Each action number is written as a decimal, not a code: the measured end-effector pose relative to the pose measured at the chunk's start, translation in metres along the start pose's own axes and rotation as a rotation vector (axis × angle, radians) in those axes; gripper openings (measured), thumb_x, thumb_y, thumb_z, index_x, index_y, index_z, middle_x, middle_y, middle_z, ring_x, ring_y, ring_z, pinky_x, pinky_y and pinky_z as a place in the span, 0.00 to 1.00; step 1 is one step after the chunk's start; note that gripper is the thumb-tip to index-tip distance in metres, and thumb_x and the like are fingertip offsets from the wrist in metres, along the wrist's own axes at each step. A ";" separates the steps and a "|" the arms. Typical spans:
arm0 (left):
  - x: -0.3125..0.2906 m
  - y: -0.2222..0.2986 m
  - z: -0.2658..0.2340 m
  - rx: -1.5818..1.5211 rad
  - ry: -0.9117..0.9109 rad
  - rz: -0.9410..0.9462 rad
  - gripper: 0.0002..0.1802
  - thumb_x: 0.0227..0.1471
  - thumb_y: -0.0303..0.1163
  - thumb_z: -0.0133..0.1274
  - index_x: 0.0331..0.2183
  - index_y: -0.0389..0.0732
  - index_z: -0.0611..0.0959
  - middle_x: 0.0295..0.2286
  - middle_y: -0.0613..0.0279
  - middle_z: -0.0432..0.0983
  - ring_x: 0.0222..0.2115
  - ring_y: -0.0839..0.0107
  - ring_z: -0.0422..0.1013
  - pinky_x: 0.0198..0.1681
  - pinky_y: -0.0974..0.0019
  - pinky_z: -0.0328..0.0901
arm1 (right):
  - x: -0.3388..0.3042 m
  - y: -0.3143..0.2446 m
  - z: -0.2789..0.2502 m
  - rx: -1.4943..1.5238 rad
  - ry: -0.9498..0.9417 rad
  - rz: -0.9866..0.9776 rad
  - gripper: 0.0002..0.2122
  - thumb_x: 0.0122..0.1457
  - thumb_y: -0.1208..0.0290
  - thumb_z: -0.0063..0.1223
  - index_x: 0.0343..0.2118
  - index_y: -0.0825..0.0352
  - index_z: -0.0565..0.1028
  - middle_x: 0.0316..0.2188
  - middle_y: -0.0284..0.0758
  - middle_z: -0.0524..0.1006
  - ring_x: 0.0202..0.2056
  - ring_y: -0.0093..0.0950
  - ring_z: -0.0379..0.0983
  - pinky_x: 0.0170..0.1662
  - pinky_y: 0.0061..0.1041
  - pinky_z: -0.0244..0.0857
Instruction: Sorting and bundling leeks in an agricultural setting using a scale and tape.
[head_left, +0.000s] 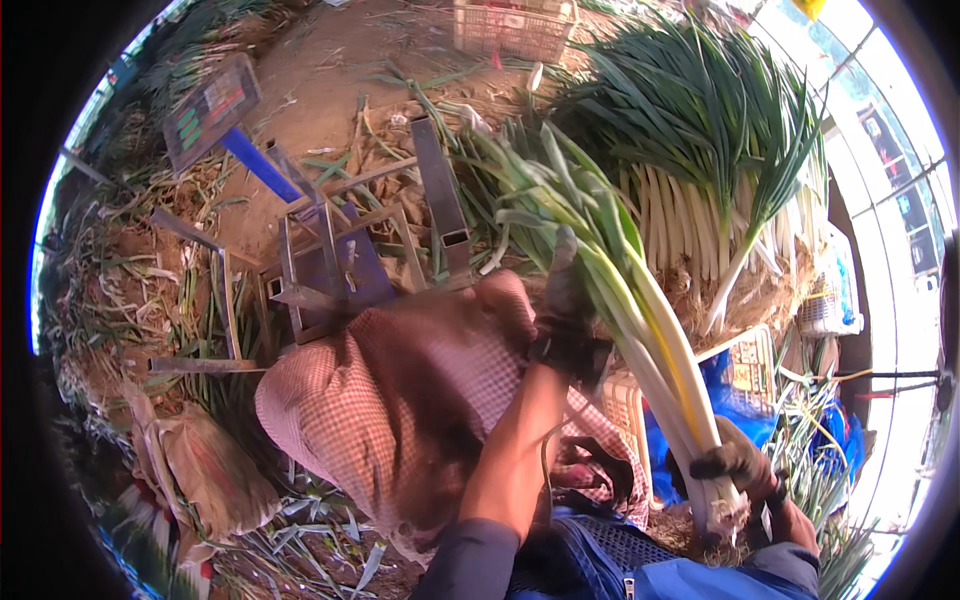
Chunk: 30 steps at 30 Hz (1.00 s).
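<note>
A small bunch of leeks (640, 325) slants across in front of me, green leaves pointing up and away, white root ends low on the right. My left hand (568, 305), in a dark glove, is closed on the bunch about midway, its thumb lying along the stalks and its other fingers mostly hidden. Just above the roots, my right hand (735, 455), gloved too, wraps its fingers round the white ends. Some outer leaves look yellow. A checked cloth (400, 390) covers my lap below the left forearm.
A large heap of leeks (700, 130) stands at the far right. Left of centre is a metal frame (325, 250), with a scale display (210, 112) on a blue post behind it. A plastic crate (515, 30) sits at the back; leaf scraps litter the ground.
</note>
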<state>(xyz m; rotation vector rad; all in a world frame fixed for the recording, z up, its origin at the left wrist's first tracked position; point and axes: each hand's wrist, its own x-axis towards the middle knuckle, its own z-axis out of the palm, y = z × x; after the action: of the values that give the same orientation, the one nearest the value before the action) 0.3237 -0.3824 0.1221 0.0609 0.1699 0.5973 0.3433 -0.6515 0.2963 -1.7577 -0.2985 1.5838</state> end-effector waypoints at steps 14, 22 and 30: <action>-0.125 0.403 0.156 0.623 -0.289 1.135 0.45 0.51 0.65 0.59 0.61 0.47 0.70 0.55 0.59 0.73 0.55 0.59 0.69 0.61 0.47 0.64 | 0.160 -0.203 0.123 -1.151 -0.177 -1.143 0.39 0.43 0.65 0.67 0.59 0.74 0.63 0.44 0.47 0.77 0.45 0.43 0.77 0.54 0.37 0.70; -0.237 0.616 0.023 0.582 -0.008 1.001 0.40 0.52 0.59 0.61 0.58 0.45 0.73 0.54 0.56 0.74 0.55 0.58 0.70 0.63 0.46 0.63 | 0.348 -0.339 0.354 -1.364 -0.408 -0.755 0.24 0.42 0.74 0.59 0.45 0.74 0.72 0.33 0.42 0.80 0.29 0.36 0.79 0.33 0.35 0.76; -0.198 0.520 -0.227 0.785 0.684 0.596 0.35 0.57 0.51 0.60 0.59 0.43 0.71 0.54 0.55 0.73 0.53 0.56 0.71 0.54 0.47 0.72 | 0.543 -0.249 0.280 -2.125 -0.427 -0.281 0.24 0.47 0.63 0.66 0.46 0.72 0.78 0.38 0.49 0.82 0.40 0.44 0.80 0.46 0.39 0.73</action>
<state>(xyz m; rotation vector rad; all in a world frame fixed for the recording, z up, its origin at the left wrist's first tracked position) -0.1654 -0.0627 -0.0184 0.6885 1.0737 1.1022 0.2711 -0.0410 0.0554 -2.1580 -3.0610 1.0937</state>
